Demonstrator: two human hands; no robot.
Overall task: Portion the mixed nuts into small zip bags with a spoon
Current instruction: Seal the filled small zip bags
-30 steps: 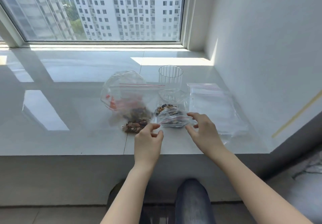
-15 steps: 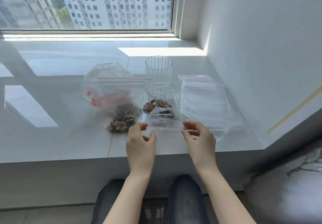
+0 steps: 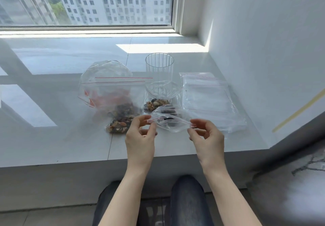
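A small clear zip bag [image 3: 171, 122] with a few dark nuts in it hangs between my hands above the sill's front edge. My left hand [image 3: 140, 138] pinches its left top corner, and my right hand [image 3: 206, 138] pinches the right top corner; its red-lined mouth gapes slightly. A large clear bag of mixed nuts [image 3: 112, 99] lies to the left, with something orange inside. A small filled nut bag [image 3: 117, 126] lies in front of it. Another small bag with nuts [image 3: 155, 103] lies just behind the held one. I see no spoon.
A ribbed clear plastic cup [image 3: 159, 67] stands behind the bags. A stack of empty zip bags [image 3: 207, 99] lies at the right, near the white wall. The white stone sill [image 3: 52, 138] ends just under my hands; my knees are below it.
Both hands have lifted the small bag off the sill and drawn it toward me, and its mouth now shows more open. The camera has tilted downward.
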